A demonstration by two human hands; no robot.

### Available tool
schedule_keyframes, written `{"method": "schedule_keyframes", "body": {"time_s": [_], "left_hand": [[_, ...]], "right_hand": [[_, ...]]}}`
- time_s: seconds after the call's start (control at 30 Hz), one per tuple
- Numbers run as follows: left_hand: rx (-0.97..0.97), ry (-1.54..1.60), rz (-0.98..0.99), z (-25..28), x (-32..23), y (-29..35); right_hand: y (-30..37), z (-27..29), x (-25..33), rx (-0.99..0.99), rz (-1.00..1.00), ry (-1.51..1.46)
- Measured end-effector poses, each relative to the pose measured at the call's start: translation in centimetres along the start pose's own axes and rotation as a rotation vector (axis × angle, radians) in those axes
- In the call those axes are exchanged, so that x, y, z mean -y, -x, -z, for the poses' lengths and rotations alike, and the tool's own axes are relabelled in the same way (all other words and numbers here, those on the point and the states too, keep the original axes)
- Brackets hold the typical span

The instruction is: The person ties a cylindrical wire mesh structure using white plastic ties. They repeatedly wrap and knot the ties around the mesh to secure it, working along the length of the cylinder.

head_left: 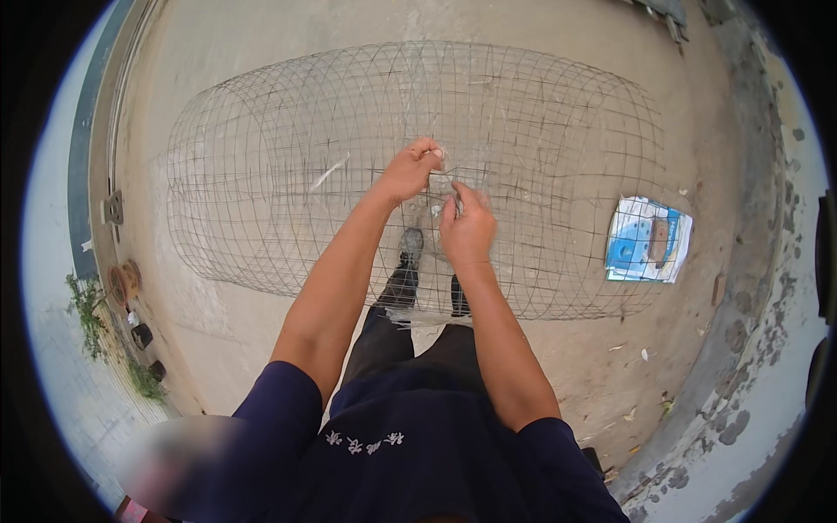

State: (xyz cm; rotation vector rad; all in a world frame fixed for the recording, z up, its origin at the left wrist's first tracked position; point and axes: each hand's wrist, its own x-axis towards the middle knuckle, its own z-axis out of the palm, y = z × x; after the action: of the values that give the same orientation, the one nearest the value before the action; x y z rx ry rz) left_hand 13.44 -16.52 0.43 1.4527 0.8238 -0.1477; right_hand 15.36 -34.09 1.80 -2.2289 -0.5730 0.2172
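Note:
A long roll of wire mesh point(540, 113) lies crosswise in front of me, curved into a tube with square openings. Over its middle my left hand point(412, 169) is closed, thumb against fingers, at a thin wire end. Just to the right and a little nearer, my right hand point(468, 225) has its fingers bent and pinched close to the same wire. The wire between the hands is too fine to follow fully. A pale strip point(330, 172) shows on the mesh to the left of my hands. My shoe point(411, 241) is seen through the wires.
A blue and white printed packet point(647, 240) lies at the mesh's right end. Along the left wall stand plants point(85, 318) and a brown pot point(124, 280). A stained wall point(741, 418) bounds the right side. Small scraps litter the concrete ground point(602, 375).

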Motion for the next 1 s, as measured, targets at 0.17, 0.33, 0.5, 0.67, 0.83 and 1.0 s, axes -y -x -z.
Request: {"method": "schedule_keyframes", "body": {"time_s": [0.17, 0.33, 0.5, 0.67, 0.83, 1.0], "left_hand": [[0.291, -0.065, 0.017, 2.2, -2.4, 1.9], [0.325, -0.021, -0.02, 2.6, -2.3, 2.6], [0.19, -0.307, -0.09, 2.2, -1.0, 2.7], [0.129, -0.723, -0.151, 1.4, -0.9, 2.6], [0.237, -0.78, -0.066, 1.7, -1.8, 2.7], [0.14, -0.668, -0.079, 1.6, -0.6, 3.0]], "right_hand": [[-2.1, 0.4, 2.5, 0.083, -0.067, 0.126], [-2.0, -0.6, 2.4, 0.086, -0.099, 0.107], [-1.3, 0.0, 3.3, -0.087, -0.144, -0.17], [-0.3, -0.6, 2.9, -0.096, -0.103, -0.308], [2.0, -1.7, 1.2, -0.055, -0.092, -0.305], [2.2, -1.3, 2.3, 0.05, -0.164, -0.49]]}}
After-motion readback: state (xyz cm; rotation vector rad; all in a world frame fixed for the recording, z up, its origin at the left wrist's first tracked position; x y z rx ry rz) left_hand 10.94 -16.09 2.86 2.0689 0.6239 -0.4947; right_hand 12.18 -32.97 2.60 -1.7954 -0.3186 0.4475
